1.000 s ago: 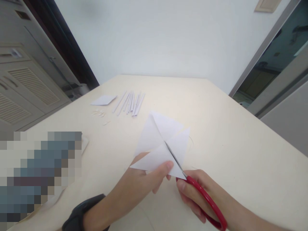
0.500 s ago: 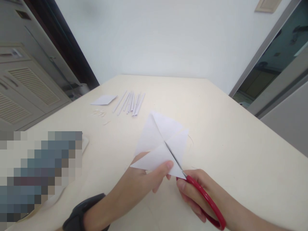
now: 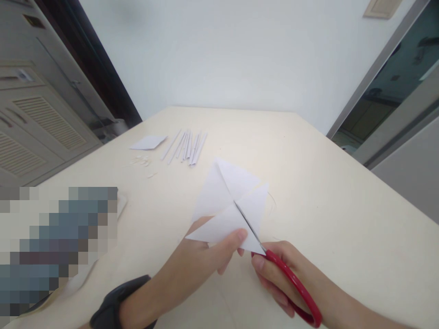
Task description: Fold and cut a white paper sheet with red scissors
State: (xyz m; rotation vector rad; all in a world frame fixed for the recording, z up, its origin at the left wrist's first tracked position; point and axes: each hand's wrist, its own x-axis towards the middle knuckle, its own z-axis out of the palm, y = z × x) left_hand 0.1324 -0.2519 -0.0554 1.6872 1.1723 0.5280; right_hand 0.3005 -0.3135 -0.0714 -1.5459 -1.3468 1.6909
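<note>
A square of white paper (image 3: 214,192), creased and slit into pointed flaps, is held above the table near my body. My left hand (image 3: 209,256) pinches its near flap, thumb on top and the other fingers partly hidden beneath. Scissors with red handles (image 3: 291,278) are gripped in my right hand (image 3: 281,269), and their blades lie along a diagonal of the paper with the tip near its middle. The lower blade is hidden by the sheet. A dark band circles my left wrist.
Several thin rolled paper sticks (image 3: 187,147) lie farther back on the pale table (image 3: 308,183). Left of them are a folded white paper (image 3: 149,142) and small paper scraps (image 3: 142,160). A blurred-out object (image 3: 51,246) covers the near left. A wall stands behind.
Both hands, the scissors and the paper stay almost exactly where they were. Only a very slight shift of the view shows.
</note>
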